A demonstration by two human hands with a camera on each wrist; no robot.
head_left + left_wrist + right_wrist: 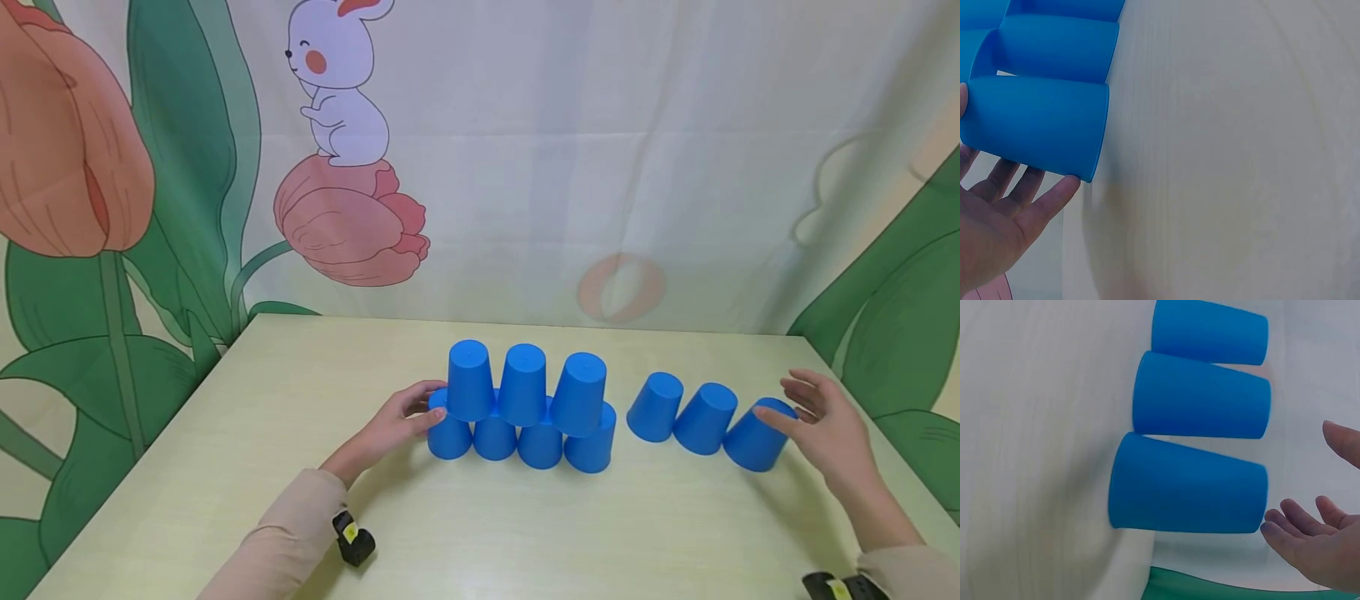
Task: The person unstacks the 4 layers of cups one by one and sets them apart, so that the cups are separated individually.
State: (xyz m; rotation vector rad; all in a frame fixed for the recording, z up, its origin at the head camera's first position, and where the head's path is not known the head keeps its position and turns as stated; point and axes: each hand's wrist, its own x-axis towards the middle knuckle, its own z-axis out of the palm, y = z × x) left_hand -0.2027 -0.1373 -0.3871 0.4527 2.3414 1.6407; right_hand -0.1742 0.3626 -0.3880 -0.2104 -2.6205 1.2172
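Note:
Upside-down blue cups stand in two tiers at the middle of the table in the head view: a bottom row of several, with three cups on top, one of them the middle upper cup (522, 387). My left hand (397, 414) holds the leftmost bottom cup (1038, 125), thumb on one side and spread fingers along the other. To the right three more inverted cups stand in a slanting row, including the middle one (705, 419). At the near end cup (1188, 487) my right hand (828, 425) hovers with fingers parted, gripping nothing.
A pale wooden table (480, 533) bears all the cups. Behind it hangs a printed cloth (525, 192) with a rabbit, tulips and leaves. Black wrist cameras (352, 540) are strapped on both sleeves. A gap separates the stack from the right-hand row.

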